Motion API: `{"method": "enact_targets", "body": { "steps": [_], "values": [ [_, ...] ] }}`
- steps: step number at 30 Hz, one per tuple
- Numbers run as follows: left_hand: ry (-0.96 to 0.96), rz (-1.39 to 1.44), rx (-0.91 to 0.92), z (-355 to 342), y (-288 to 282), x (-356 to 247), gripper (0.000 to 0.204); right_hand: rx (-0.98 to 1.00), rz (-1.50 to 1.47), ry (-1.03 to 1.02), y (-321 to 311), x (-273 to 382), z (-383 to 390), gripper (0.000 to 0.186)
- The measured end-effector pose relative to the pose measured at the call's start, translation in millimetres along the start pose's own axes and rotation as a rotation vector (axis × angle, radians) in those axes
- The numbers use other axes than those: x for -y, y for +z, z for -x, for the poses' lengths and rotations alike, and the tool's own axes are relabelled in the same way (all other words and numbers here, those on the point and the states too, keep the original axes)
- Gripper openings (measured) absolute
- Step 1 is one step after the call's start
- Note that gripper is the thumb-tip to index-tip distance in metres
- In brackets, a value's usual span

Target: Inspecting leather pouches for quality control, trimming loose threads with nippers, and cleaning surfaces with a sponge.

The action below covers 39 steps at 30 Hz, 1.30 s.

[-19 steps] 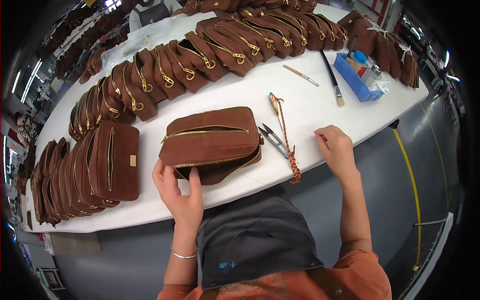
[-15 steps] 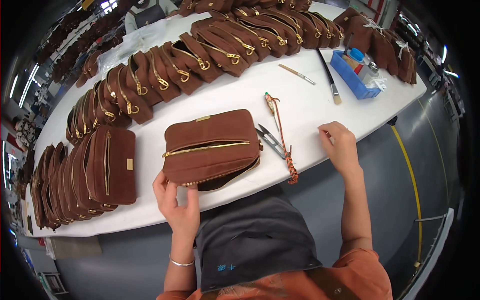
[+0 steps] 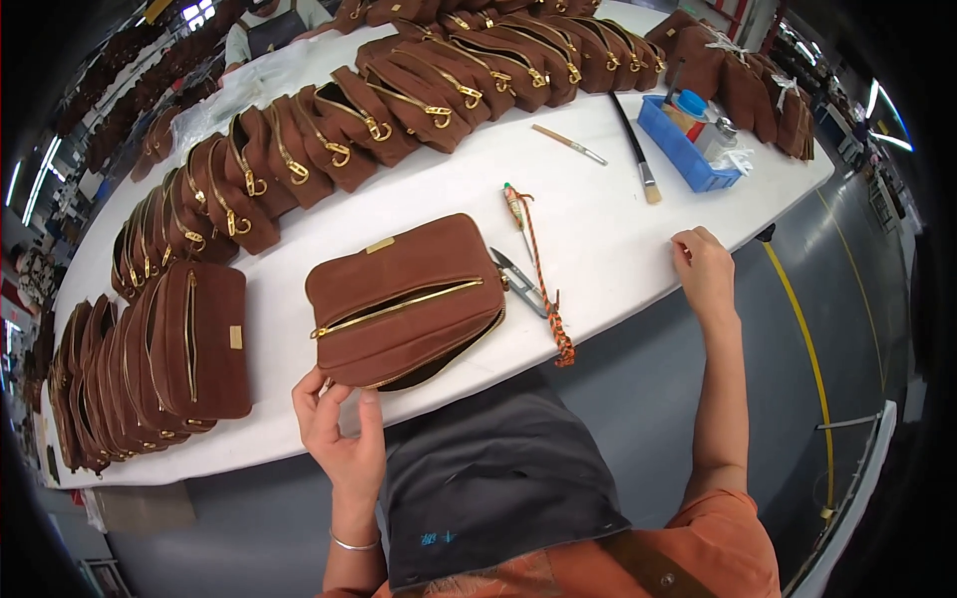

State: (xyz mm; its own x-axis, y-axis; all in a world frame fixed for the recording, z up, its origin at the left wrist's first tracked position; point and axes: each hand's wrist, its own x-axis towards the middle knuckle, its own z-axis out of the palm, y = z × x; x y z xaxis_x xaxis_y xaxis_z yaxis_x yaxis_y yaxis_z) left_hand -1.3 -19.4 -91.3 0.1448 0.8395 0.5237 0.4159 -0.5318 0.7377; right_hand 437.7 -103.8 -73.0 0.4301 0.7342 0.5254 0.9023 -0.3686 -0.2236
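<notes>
A brown suede pouch [image 3: 404, 299] with gold zippers lies on the white table [image 3: 608, 214] right in front of me, one zipper partly undone along its near side. My left hand [image 3: 337, 427] grips its near left corner at the table's edge. My right hand [image 3: 704, 270] rests on the table's near edge to the right, fingers curled, holding nothing that I can see. Between them lie small thread snips [image 3: 520, 281] and a pen-like tool [image 3: 516, 207] with an orange braided cord [image 3: 546, 289].
Many matching brown pouches stand in rows along the far side [image 3: 429, 90] and left end [image 3: 150, 359] of the table. A blue tray [image 3: 688, 149] with small bottles sits at the far right, with a long brush [image 3: 636, 149] and a thin brush [image 3: 568, 145] beside it.
The pouch has shifted slightly toward me and turned under my left hand. My right hand has stayed at the table's edge.
</notes>
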Motion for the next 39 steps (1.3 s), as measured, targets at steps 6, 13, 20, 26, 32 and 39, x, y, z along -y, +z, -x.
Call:
{"method": "enact_targets", "body": {
  "steps": [6, 13, 20, 26, 32, 39],
  "values": [
    [-0.015, -0.01, -0.023, -3.1, -4.3, 0.3, 0.011, 0.104, 0.183, -0.128, -2.5, 14.3, -3.4, 0.008],
    [0.047, 0.073, -0.114, -12.8, -14.4, -0.8, 0.014, 0.321, 0.504, -0.255, 1.1, 24.7, -2.3, 0.009],
    [0.084, 0.058, -0.079, -32.3, -19.1, -10.2, 0.027, 0.35, 0.473, -0.176, -4.3, 32.4, -1.9, 0.009],
    [0.176, -0.01, 0.047, -42.4, -15.4, -23.3, 0.028, 0.264, 0.415, -0.169, 1.3, 23.5, 2.6, 0.009],
    [0.228, -0.096, 0.14, -51.9, -8.9, -30.1, 0.015, 0.24, 0.355, -0.147, 8.6, 4.5, 4.4, 0.011],
    [0.042, 0.134, 0.174, -48.8, -10.8, -21.8, 0.005, 0.199, 0.303, -0.146, 5.1, 14.3, 5.7, 0.017]
  ]
}}
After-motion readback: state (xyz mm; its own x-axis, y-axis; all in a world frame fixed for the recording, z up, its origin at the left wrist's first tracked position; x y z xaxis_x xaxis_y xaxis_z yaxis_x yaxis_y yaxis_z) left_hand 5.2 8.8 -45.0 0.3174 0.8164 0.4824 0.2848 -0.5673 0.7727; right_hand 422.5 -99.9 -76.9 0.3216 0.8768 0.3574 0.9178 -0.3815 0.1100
